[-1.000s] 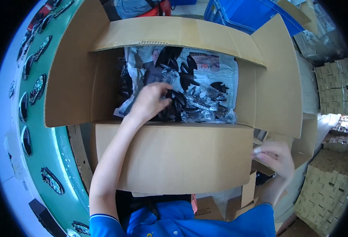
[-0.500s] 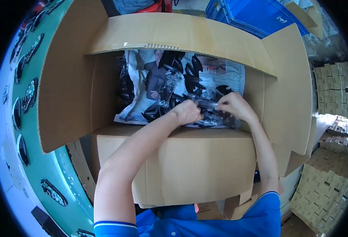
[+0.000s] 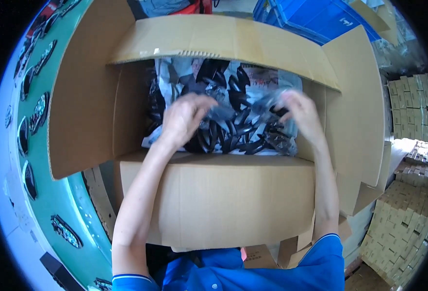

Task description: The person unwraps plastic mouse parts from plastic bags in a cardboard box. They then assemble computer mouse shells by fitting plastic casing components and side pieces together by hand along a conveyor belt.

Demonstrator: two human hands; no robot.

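Inside an open cardboard carton (image 3: pixel 238 203), many loose black curved plastic parts (image 3: pixel 226 138) lie on printed newspaper (image 3: pixel 163 72). My left hand (image 3: pixel 187 119), smeared by motion, is over the left half with its fingers closed on a clear plastic bag (image 3: pixel 220 112). Over the right half, my right hand (image 3: pixel 299 114) pinches another piece of clear plastic bag (image 3: pixel 267 101), also blurred. Whether the two pieces are joined I cannot tell. More crumpled clear film (image 3: pixel 282 141) rests among the parts below my right hand.
The carton's flaps (image 3: pixel 85 97) stand spread outward. To the left runs a green conveyor belt (image 3: pixel 73 199) carrying dark, shiny parts (image 3: pixel 66 231). A blue plastic crate (image 3: pixel 316 19) stands beyond the carton. Stacked small cartons (image 3: pixel 408 213) are at the right.
My hands have moved apart: the left went left and up, the right slightly up. The plastic between them has spread, and more loose black parts show beneath.
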